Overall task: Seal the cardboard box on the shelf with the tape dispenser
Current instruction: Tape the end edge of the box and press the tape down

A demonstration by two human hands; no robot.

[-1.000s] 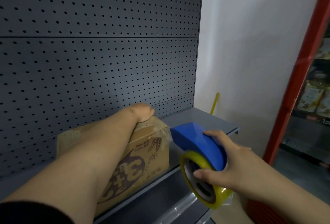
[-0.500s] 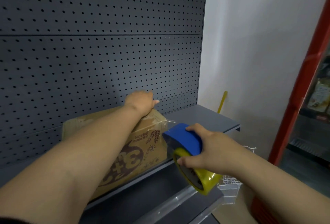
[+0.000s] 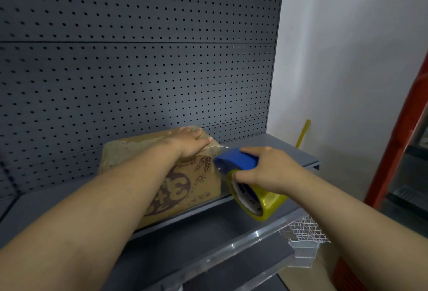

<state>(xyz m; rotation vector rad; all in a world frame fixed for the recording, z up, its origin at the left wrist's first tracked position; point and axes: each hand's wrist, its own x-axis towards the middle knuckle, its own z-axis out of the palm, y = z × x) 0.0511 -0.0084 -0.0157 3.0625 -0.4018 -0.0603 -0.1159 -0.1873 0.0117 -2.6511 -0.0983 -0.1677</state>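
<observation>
A brown cardboard box [image 3: 199, 184] with dark printed figures stands on the grey shelf [image 3: 266, 147], close to the pegboard back. My left hand [image 3: 192, 143] lies flat on the box's top right corner, fingers together, pressing down. My right hand [image 3: 266, 170] grips a blue tape dispenser [image 3: 236, 159] that carries a yellowish roll of tape [image 3: 261, 200]. The dispenser's nose sits right beside the box's upper right edge; a thin strand of tape shows at that corner. My left forearm hides much of the box's front.
A dark perforated back panel [image 3: 139, 70] rises behind the shelf. A clear plastic rail [image 3: 231, 251] runs along a lower shelf, with a white wire basket [image 3: 305, 232] at its right end. A red upright [image 3: 398, 151] and a yellow stick [image 3: 303, 133] stand to the right by the white wall.
My right hand has brought the dispenser up and left until its nose is at the box's right edge. My left hand has flattened onto the box's top corner.
</observation>
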